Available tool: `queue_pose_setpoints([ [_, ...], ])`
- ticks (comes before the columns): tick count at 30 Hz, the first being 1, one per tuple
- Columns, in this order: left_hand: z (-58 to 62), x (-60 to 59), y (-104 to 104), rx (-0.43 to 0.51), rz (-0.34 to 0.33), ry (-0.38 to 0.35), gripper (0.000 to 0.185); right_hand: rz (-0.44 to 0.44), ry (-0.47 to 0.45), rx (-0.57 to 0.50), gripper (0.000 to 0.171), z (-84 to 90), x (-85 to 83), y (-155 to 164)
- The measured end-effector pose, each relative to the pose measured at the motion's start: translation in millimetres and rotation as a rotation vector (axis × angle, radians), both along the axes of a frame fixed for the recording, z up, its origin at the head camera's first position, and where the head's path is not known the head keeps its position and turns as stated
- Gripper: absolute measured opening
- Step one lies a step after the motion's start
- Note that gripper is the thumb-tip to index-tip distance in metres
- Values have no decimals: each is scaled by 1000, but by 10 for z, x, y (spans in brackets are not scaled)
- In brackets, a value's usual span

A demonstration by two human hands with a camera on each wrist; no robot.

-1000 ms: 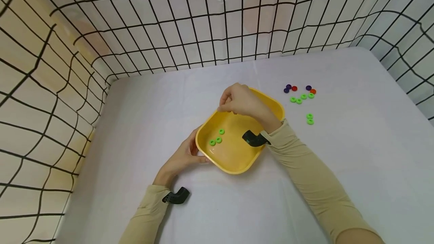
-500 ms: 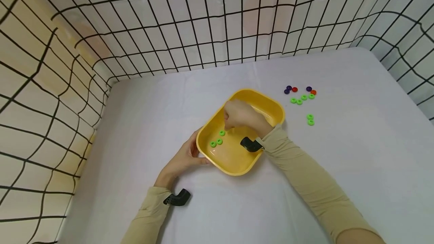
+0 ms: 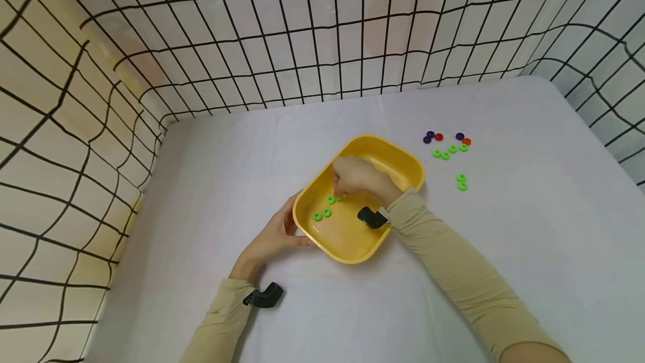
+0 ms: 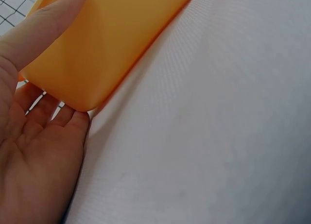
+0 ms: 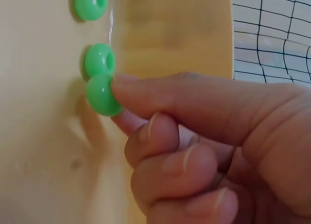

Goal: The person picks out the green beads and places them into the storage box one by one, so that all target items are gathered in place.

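Nearest, sleeves: both forearms wear tan sleeves, each with a black wrist camera mount at the cuff.
Left hand: it rests on the worktop against the near-left corner of the yellow tray; in the left wrist view the thumb lies along the tray's outer wall and the fingers curl under its corner, so the hand grips the tray.
Right hand: it reaches down into the tray, fingers bunched, with the thumb and forefinger pinching a green bead.
Held bead: in the right wrist view it sits at the fingertips, just above or on the tray floor, touching or nearly touching a second green bead; whether it rests on the floor cannot be told.
Beads in tray: three more green beads lie on the tray floor, left of the right hand, close together.
Yellow tray: it sits mid-worktop, turned at an angle, rounded corners, shallow walls.
Loose beads: to the right of the tray, a pair of green ones lies apart on the cloth.
Farther cluster: beyond that pair, a row of green beads sits near purple and red beads.
Backdrop: a white panel with a black grid encloses the worktop at the back and sides.
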State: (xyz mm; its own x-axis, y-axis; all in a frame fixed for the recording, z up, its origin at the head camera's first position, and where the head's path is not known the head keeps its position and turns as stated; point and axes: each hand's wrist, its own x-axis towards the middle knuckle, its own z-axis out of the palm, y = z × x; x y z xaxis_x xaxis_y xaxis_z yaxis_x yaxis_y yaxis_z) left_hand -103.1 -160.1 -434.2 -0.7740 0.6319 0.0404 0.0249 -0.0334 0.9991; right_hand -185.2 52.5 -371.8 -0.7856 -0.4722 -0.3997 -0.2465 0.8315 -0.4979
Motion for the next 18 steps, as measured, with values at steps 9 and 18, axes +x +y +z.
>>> queue_pose_setpoints([
  [9, 17, 13, 30, -10, -3, -12, 94, -14, 10, 5, 41, -17, 18, 19],
  [18, 7, 5, 20, 13, 1, -12, 94, -22, 36, 10, 36, -16, -5, 8],
])
